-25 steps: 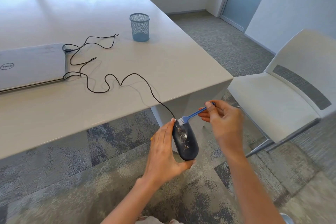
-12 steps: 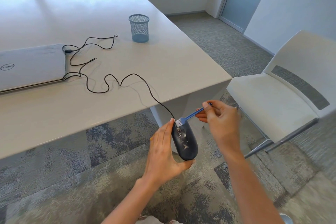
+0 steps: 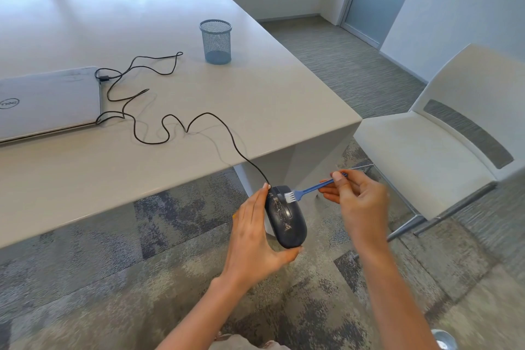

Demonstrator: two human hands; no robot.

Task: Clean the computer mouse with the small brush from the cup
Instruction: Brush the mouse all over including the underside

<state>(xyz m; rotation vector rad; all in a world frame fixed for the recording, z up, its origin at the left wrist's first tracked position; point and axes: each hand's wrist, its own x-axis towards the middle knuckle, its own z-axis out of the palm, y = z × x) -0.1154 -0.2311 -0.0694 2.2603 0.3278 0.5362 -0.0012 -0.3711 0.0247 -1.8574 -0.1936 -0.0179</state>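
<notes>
A dark wired computer mouse, speckled with pale dust, is held in the air below the table's front edge. My left hand grips it from the left side and underneath. My right hand pinches the handle of a small blue brush; its white bristles rest on the front right part of the mouse, by the buttons. The blue mesh cup stands upright on the table, far from both hands, with nothing visible inside.
The mouse's black cable loops over the white table to a closed silver laptop at the left. A white chair stands to the right of my right hand. Patterned carpet lies below.
The brush head has slid from the mouse's front left edge rightwards across the button area. My right hand shifted slightly right. The left hand keeps the mouse in the same grip.
</notes>
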